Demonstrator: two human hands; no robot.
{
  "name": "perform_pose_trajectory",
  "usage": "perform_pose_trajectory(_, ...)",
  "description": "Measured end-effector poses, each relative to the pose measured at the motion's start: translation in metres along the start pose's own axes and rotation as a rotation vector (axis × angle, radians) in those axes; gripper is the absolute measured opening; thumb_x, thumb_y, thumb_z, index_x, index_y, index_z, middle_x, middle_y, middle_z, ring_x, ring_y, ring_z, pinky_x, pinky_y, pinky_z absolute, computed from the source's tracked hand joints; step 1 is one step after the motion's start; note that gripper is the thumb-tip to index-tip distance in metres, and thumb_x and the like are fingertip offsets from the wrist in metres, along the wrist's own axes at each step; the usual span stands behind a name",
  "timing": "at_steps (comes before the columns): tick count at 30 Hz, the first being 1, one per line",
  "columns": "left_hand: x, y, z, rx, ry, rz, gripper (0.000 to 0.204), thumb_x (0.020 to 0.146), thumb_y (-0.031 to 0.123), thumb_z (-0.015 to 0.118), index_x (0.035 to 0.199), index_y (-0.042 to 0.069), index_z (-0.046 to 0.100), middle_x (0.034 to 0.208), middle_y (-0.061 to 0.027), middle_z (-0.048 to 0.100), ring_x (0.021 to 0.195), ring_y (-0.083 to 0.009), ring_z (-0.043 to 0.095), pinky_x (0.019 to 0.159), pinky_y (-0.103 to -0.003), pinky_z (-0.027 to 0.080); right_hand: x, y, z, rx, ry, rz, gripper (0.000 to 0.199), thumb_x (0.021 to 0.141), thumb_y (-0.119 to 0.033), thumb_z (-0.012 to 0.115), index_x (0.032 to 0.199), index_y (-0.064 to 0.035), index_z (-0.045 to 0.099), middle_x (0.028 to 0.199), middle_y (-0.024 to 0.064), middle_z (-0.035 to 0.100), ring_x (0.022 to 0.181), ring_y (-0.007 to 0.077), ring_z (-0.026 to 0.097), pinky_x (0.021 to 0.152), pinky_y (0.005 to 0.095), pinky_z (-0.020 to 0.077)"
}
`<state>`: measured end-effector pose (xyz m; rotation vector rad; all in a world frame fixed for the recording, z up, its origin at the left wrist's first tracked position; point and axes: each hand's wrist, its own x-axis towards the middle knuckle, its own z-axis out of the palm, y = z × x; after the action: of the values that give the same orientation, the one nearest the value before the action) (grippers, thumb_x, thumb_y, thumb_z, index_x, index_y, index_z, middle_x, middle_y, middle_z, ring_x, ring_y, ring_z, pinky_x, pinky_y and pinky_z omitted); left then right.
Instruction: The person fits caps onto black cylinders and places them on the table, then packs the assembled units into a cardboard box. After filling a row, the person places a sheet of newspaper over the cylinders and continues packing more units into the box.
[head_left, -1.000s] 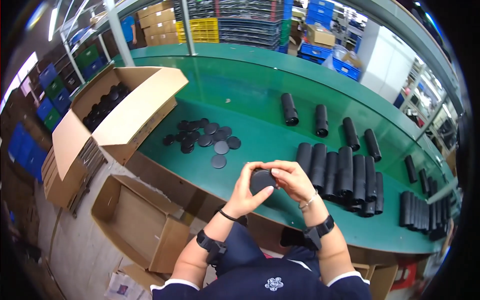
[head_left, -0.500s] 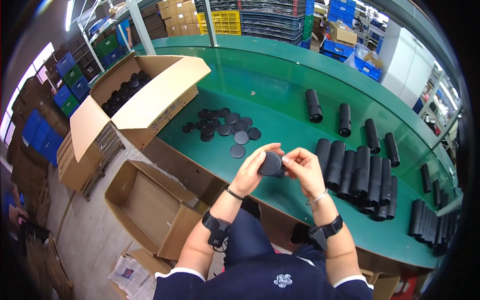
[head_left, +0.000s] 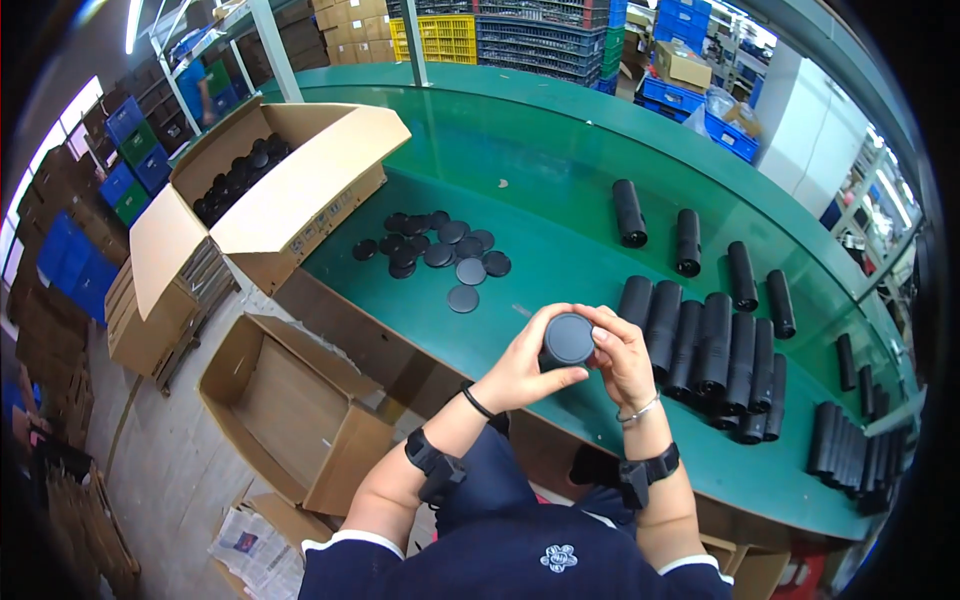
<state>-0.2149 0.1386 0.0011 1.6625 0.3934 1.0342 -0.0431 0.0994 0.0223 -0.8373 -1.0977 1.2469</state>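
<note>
Just above the near edge of the green table, my two hands hold a black round cap (head_left: pixel 569 339), its flat face turned up toward me. My left hand (head_left: pixel 528 368) curls round its left side, with the thumb below it and the fingers behind. From the right, my right hand (head_left: pixel 624 362) presses fingertips to the rim. A dark side wall shows under the face; my fingers hide whether the cap sits on a tube. Several loose black discs (head_left: pixel 463 298) lie to the left. Close to my right hand, black tubes (head_left: pixel 712 345) lie side by side.
An open carton (head_left: pixel 310 190) of black discs stands at the left end of the green table (head_left: pixel 540 250). Below it is another open carton (head_left: pixel 290 410). More tubes (head_left: pixel 628 212) lie farther back and at far right (head_left: pixel 850 440). A person (head_left: pixel 192 88) stands at far left.
My hands have moved slightly right and nearer, and the cap now faces up more squarely. My left fingers wrap further round it. A person has come further into view at far left.
</note>
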Motion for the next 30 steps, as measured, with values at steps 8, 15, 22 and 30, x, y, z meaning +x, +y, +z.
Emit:
perform_pose_trajectory(8, -0.009, 0.0, 0.016, 0.276, -0.006, 0.176, 0.069, 0.079, 0.021, 0.074, 0.133, 0.0, 0.036, 0.124, -0.0139, 0.045, 0.116, -0.022, 0.047, 0.098, -0.033, 0.039, -0.017, 0.013, -0.018, 0.061, -0.029, -0.031, 0.034, 0.086, -0.01, 0.06, 0.118, -0.0013, 0.064, 0.094, 0.0015, 0.052, 0.075, 0.0061, 0.05, 0.059, 0.0167, 0.0425)
perform_pose_trajectory(15, -0.016, 0.01, -0.003, -0.202, 0.102, -0.017, 0.051, 0.085, 0.022, 0.057, 0.128, -0.001, 0.042, 0.122, -0.0127, 0.053, 0.115, -0.0215, 0.051, 0.101, -0.034, 0.038, -0.021, 0.001, -0.015, -0.565, -0.225, -0.121, 0.081, 0.069, -0.015, 0.076, 0.142, -0.0088, 0.041, 0.124, 0.0081, 0.046, 0.118, 0.0218, 0.045, 0.096, 0.0336, 0.0394)
perform_pose_trajectory(22, 0.021, -0.015, -0.046, -0.599, 0.622, 0.063, 0.059, 0.099, 0.042, 0.044, 0.145, 0.009, 0.028, 0.131, -0.007, 0.045, 0.12, -0.0187, 0.043, 0.1, -0.033, 0.032, 0.068, 0.001, 0.009, -0.71, -0.052, -0.221, 0.09, 0.072, -0.01, 0.071, 0.147, -0.0142, 0.021, 0.11, 0.021, 0.059, 0.102, 0.0333, 0.061, 0.09, 0.0371, 0.0468)
perform_pose_trajectory(30, -0.029, -0.065, -0.028, 0.787, 0.421, 0.103, 0.025, 0.076, 0.01, 0.065, 0.101, 0.004, 0.062, 0.112, -0.0168, 0.05, 0.109, -0.0356, 0.046, 0.094, -0.043, 0.038, 0.291, 0.074, -0.064, -1.285, 0.517, 0.104, 0.066, 0.079, -0.034, 0.069, 0.135, -0.0209, 0.037, 0.113, 0.0307, 0.056, 0.105, 0.0444, 0.057, 0.09, 0.0506, 0.0466)
